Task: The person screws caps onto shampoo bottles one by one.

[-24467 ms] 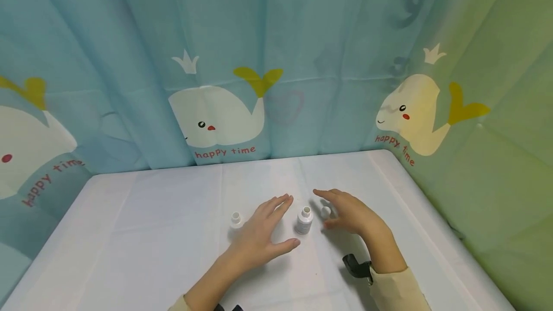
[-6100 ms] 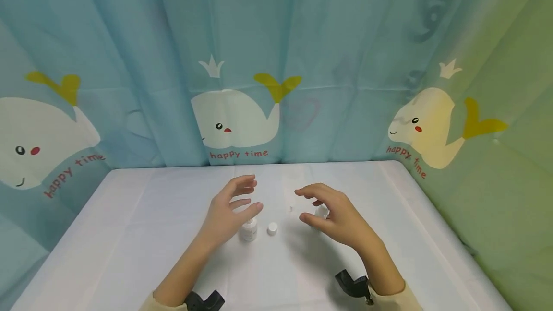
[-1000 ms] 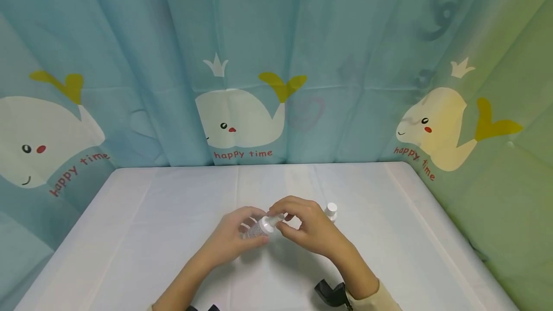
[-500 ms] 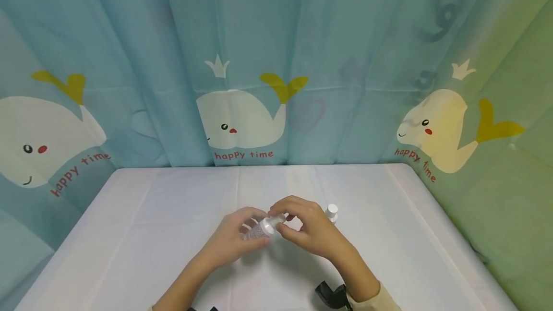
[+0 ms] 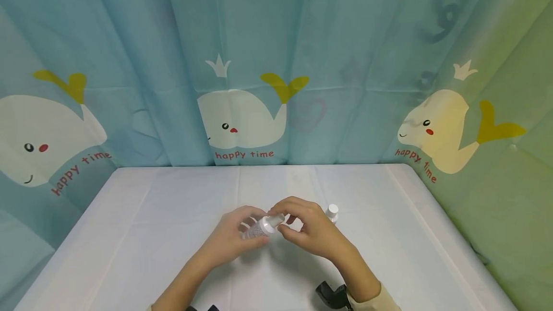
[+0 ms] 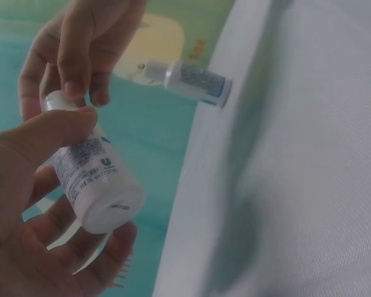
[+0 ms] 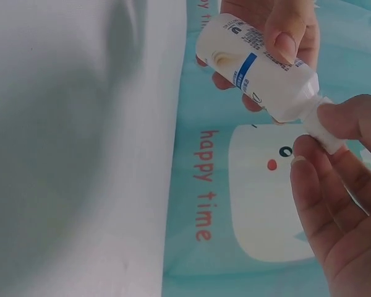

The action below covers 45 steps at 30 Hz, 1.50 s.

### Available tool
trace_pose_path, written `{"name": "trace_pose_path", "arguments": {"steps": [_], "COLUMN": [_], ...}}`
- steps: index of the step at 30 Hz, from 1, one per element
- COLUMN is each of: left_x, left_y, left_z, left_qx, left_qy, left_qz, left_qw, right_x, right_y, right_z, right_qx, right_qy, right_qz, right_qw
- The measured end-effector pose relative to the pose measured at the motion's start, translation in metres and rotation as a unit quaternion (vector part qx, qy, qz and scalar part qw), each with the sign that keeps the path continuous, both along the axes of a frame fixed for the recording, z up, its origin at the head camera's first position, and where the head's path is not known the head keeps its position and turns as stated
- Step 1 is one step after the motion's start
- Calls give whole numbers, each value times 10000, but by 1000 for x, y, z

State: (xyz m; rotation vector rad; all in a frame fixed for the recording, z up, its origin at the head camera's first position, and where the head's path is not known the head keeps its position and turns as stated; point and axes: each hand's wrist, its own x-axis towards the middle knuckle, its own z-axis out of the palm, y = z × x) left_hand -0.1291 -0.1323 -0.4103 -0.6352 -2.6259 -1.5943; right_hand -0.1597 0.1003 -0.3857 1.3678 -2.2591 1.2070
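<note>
My left hand (image 5: 233, 234) grips a small white bottle (image 5: 258, 229) by its body, tilted with its neck up toward the right. In the left wrist view, the printed label and round base of the bottle (image 6: 105, 179) show between thumb and fingers. My right hand (image 5: 308, 224) pinches a white screw cap (image 7: 324, 129) at the bottle's neck, thumb on one side and fingertips on the other. A second white bottle (image 5: 331, 212), with its cap on, stands on the table just beyond the right hand, partly hidden by it.
A white cloth covers the table (image 5: 173, 220). Blue and green curtains (image 5: 367, 37) printed with white whales hang close behind its far edge and along the right side. A black wrist mount (image 5: 331, 295) sits below the right hand.
Six seconds ago both hands were apart, with the cap lying beside the left bottle. Now that bottle is lifted and tilted with the cap at its neck. Over the last second, the right fingers shift slightly.
</note>
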Motion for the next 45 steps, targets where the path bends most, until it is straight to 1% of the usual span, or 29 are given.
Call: {"name": "trace_pose_path", "arguments": {"steps": [6, 9, 14, 20, 24, 35, 40, 45], "left_x": [-1, -2, -1, 0, 0, 1, 0, 0], "left_y": [0, 0, 1, 1, 0, -1, -1, 0], "left_z": [-1, -2, -2, 1, 2, 2, 0, -1], "left_qx": [2, -11, -32, -16, -15, 0, -18, -40], "left_qy": [33, 104, 160, 136, 103, 7, 69, 78], "left_qz": [-29, -51, -67, -49, -42, 12, -23, -54], "left_qw": [10000, 9999, 9998, 9999, 9999, 10000, 10000, 9999], "right_x": [0, 0, 1, 1, 2, 2, 1, 3], "right_y": [1, 1, 0, -2, -2, -1, -1, -2], "right_z": [0, 1, 2, 1, 0, 0, 0, 0], "right_qx": [4, 0, -11, -58, -27, -20, -43, -91], "right_qy": [29, 48, 62, 60, 25, 15, 74, 49], "right_qz": [-29, -83, -87, -17, -49, -42, -141, -138], "right_qw": [10000, 10000, 9999, 10000, 10000, 10000, 9999, 9999]}}
